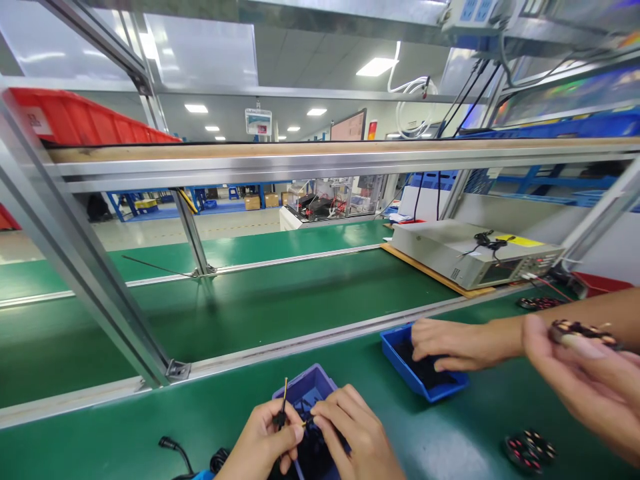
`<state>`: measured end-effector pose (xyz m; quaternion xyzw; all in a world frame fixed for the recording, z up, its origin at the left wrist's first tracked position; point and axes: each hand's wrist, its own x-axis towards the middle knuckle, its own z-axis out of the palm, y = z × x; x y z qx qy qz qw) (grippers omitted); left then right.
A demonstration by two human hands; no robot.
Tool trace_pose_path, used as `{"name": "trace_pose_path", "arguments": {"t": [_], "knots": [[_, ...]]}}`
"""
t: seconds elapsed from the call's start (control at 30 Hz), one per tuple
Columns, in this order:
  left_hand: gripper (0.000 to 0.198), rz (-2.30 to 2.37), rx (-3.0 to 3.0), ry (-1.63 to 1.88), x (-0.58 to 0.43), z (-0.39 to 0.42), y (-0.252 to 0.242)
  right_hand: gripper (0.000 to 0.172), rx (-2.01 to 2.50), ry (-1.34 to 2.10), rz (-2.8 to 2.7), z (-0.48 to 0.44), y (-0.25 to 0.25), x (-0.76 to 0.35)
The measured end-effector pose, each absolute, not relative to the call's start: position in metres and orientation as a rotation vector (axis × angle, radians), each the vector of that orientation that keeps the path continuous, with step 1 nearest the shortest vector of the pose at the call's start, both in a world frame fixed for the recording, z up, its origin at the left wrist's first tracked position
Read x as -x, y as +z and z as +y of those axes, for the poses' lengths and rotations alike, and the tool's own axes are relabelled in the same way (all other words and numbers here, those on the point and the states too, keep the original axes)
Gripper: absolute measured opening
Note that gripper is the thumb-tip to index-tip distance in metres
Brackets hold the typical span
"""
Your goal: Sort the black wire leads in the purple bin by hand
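At the bottom middle, my left hand [260, 443] pinches a small black connector with thin yellow wire ends [283, 408] over a purple-blue parts bin [309, 390]. My right hand [356, 437] rests on the same bin beside it, fingertips touching the small black part. The bin's contents are dark and mostly hidden by my hands.
A co-worker's hand [453, 343] reaches into a blue tray [395, 353] at right; their other hand [585, 380] holds a round black coil part [583, 331]. Another coil part [529, 450] lies on the green mat. A grey instrument [475, 257] and metal frame post [85, 287] stand behind.
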<state>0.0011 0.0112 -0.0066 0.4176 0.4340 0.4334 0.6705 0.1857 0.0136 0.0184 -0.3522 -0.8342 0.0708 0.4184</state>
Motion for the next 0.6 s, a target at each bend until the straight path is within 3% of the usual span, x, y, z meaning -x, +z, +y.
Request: {"name": "trace_pose_path", "arguments": {"t": [0.4,0.6], "knots": [[0.048,0.954,-0.949,1.003,-0.002,0.013,-0.018,0.020,0.919,0.200,-2.185,0.011,0.016,-0.181],[0.053,0.982,-0.937,0.967,-0.004,0.013,0.000,0.027,0.863,-0.010,-2.248,0.020,-0.011,-0.192]]}}
